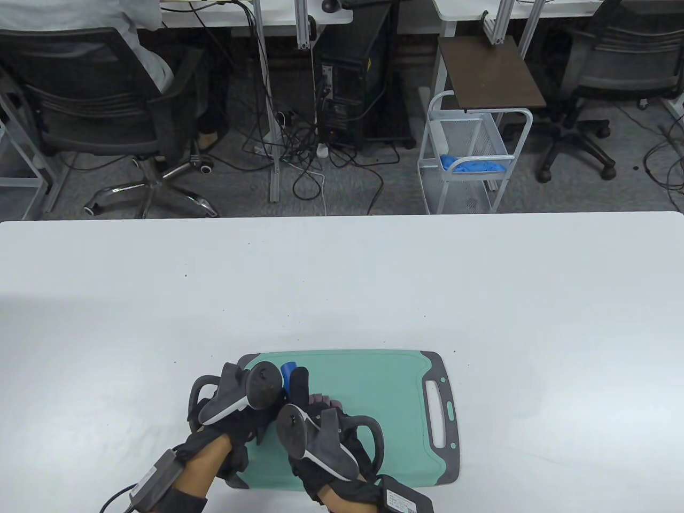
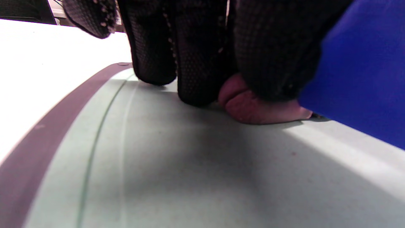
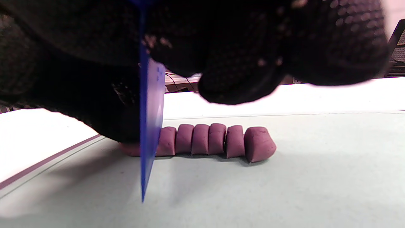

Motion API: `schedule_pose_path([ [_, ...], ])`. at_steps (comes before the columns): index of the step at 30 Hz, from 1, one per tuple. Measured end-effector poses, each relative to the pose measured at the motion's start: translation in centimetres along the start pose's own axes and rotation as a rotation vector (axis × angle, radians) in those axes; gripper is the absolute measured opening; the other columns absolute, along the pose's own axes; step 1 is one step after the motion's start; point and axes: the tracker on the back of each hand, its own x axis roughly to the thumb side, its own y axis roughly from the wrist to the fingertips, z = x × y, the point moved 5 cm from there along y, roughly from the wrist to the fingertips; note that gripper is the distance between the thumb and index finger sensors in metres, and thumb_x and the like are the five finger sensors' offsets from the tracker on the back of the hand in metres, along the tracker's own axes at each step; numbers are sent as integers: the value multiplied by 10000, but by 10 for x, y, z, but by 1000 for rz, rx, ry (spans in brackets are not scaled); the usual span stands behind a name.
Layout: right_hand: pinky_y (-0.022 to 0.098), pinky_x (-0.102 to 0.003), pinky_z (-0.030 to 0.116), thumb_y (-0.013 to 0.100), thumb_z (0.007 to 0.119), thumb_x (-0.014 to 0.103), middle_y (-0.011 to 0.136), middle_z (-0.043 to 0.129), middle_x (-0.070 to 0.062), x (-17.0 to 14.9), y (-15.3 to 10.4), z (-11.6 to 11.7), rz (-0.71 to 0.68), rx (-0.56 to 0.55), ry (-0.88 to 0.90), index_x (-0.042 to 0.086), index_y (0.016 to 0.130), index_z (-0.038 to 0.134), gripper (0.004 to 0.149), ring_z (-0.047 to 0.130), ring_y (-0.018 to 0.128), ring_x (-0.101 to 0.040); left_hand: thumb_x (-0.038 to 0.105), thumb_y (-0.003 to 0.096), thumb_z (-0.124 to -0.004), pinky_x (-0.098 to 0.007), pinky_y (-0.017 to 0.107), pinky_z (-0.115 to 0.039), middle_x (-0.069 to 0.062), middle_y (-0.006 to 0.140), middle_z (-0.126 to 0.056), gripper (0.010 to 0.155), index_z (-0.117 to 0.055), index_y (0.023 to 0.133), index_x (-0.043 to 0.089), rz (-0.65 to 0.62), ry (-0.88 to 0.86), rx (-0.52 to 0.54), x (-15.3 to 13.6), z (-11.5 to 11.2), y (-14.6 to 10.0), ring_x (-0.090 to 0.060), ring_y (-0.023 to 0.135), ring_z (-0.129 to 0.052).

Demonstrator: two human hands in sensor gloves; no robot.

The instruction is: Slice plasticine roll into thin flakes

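A purple plasticine roll (image 3: 218,139) lies on the green cutting board (image 1: 374,385), its right part cut into several thick slices that lean together. My right hand (image 1: 320,427) grips a blue plastic knife (image 3: 148,126), blade upright, edge down at the left end of the slices. Its tip shows in the table view (image 1: 288,368). My left hand (image 1: 251,417) presses its gloved fingers (image 2: 193,63) on the uncut end of the roll (image 2: 253,107), just left of the blade (image 2: 364,79). In the table view the hands and trackers hide most of the roll.
The board (image 3: 284,190) has a grey rim and a handle slot (image 1: 438,417) on its right side. It lies near the front edge of the white table (image 1: 481,288). Office chairs, cables and a white wire cart (image 1: 470,160) stand on the floor beyond the table.
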Motion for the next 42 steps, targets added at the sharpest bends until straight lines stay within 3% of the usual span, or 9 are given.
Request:
schedule_pose_path([
  [35,223,-456,861,474,804,420,466,915,-4,-4,22,19,41,16,17,212,1067,233,848,992,323,-280,474,306,-941,-606,721,-663,76,766,-1037,479,-955,763,332,-1,13,0,2,-2,-1,-317,898,-944],
  [39,220,-455,863,472,806,421,463,918,-3,-4,19,19,35,20,8,208,1067,236,850,994,320,-280,491,328,-913,-604,724,-656,81,797,-1020,491,-929,796,342,7,24,-33,2,-3,-3,-327,912,-926],
  [42,220,-453,864,470,807,424,464,921,-2,-4,17,19,30,22,6,206,1066,240,851,996,320,-279,474,366,-868,-611,735,-632,63,879,-967,509,-884,859,348,26,11,-115,1,-5,-5,-345,950,-881],
])
